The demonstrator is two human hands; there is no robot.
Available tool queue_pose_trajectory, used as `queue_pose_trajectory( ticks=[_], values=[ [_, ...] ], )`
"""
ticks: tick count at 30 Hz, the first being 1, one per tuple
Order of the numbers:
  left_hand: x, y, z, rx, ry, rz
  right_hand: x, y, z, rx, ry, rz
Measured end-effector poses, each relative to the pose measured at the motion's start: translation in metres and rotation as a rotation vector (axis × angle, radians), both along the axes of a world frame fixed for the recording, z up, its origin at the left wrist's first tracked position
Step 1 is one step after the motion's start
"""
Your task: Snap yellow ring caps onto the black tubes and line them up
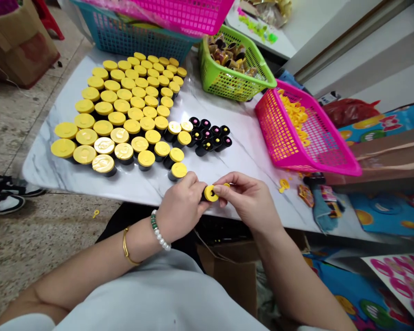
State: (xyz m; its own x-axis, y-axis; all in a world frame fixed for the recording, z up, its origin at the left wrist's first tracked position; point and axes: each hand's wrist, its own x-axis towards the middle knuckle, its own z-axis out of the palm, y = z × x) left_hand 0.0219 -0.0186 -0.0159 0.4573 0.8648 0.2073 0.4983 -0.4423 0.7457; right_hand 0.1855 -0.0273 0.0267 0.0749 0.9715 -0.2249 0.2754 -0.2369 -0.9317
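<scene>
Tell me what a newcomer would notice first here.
Probably the dense cluster of yellow-topped black containers covering the left of the white table. Next, the bright pink basket of yellow pieces at the table's right. Then, at the near edge, the left hand gripping one container, with the right hand at its yellow top.

- No text, brand or number readable anywhere.
- White tag behind the pink basket: dark marks, too small to read.
- Sheet with pink ovals, lower right: pale print inside ovals, blurred.
- Blue printed packaging, right edge: cartoon prints, can't make out lettering.
- Yellow caps: faint raised shapes, can't tell if lettering.
</scene>
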Motion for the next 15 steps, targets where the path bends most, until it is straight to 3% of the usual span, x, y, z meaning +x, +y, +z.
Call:
queue_pose_trajectory(
  ticks=[8, 15],
  values=[
    [0.000, 0.002, 0.002, -0.069, 0.081, -0.028, -0.006, -0.008, -0.007, -0.033, 0.053, -0.006],
    [-0.008, 0.008, 0.024, -0.216, -0.034, -0.124, -0.001, 0.000, 0.000, -0.120, 0.037, 0.110]
  ],
)
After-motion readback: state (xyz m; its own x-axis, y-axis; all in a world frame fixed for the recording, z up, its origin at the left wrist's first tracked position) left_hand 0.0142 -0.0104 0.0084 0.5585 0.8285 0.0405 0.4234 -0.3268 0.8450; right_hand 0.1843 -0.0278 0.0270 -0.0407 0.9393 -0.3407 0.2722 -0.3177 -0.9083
